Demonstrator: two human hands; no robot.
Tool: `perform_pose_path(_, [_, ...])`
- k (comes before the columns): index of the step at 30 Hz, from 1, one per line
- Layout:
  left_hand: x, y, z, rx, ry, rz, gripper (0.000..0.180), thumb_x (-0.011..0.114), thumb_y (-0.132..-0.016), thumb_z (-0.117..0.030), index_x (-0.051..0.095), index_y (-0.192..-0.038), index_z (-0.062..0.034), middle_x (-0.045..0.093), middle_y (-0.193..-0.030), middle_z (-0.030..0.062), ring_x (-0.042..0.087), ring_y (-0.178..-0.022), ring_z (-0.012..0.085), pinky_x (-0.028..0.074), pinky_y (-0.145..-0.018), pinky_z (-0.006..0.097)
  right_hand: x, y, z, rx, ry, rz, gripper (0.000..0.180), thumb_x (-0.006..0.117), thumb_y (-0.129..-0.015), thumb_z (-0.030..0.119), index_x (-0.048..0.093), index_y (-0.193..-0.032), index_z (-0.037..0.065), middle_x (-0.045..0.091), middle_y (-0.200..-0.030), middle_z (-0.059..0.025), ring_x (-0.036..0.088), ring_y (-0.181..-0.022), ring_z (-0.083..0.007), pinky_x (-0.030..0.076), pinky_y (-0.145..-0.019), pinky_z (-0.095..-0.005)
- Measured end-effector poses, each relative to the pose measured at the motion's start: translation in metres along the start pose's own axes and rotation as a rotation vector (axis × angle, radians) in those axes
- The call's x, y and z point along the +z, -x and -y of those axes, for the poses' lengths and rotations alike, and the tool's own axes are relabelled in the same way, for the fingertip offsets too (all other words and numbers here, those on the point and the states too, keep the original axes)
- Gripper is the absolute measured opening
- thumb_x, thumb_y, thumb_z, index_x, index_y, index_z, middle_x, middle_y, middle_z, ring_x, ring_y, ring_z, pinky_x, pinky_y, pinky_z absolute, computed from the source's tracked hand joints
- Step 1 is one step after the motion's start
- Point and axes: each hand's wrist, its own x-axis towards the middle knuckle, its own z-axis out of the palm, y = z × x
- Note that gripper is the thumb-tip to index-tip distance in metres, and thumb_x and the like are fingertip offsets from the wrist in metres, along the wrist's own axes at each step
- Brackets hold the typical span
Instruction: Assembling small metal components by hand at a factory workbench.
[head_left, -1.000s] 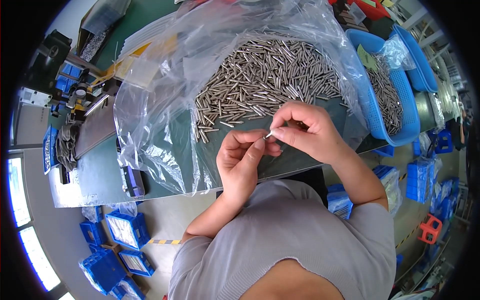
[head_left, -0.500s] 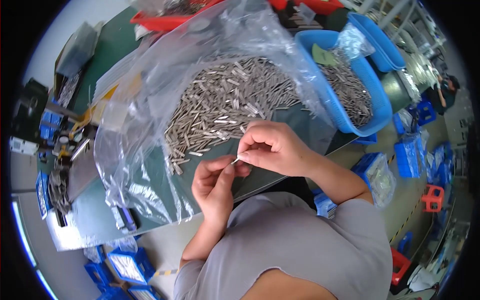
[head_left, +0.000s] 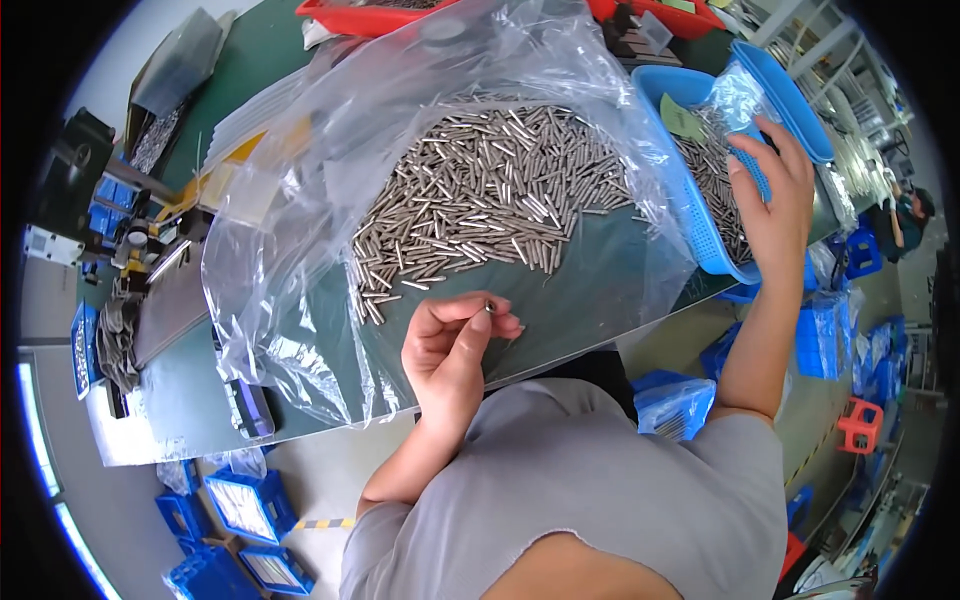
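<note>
The left hand pinches a tiny, round, shiny metal piece with a dark centre between thumb and forefinger, its other fingers curled loosely behind. The right hand is over a light-blue perforated plastic basket, thumb and fingers parted; nothing shows between them, though whether the tips touch anything is unclear. Slim silver-grey metal pins fill the basket just left of the right hand, with a green paper slip beyond. Ahead of the left hand, a broad heap of similar pins lies on the dark-green table, crumpled clear plastic sheeting around it.

The piece should be light, hard and stiff, unlikely to break but easily dropped, being smooth; its outer edge suits a fingertip pinch. The loose pins would probably roll, so each is best gripped mid-shaft.
</note>
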Motion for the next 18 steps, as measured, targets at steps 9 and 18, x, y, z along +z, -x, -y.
perform_pose_path(9, [-0.002,0.002,-0.001,-0.022,-0.001,0.023,0.007,0.049,-0.09,0.003,0.051,-0.097,0.0029,0.061,-0.097,0.017,0.063,-0.079,0.0185,0.054,-0.073,0.033,0.057,0.017,0.111,-0.178,-0.749,0.601,0.013,0.066,-0.077,0.011,0.06,-0.087,0.005,0.057,-0.079,-0.0079,0.059,-0.071,-0.0268,0.046,-0.06,-0.036])
perform_pose_path(18, [-0.004,0.003,-0.003,-0.042,0.024,0.024,0.007,0.049,-0.09,0.002,0.05,-0.097,0.0025,0.061,-0.097,0.0166,0.063,-0.079,0.0183,0.054,-0.073,0.031,0.069,0.024,0.135,-0.318,-0.704,0.664,0.016,0.069,-0.071,0.013,0.058,-0.081,0.008,0.055,-0.078,-0.005,0.058,-0.073,-0.025,0.047,-0.062,-0.0362])
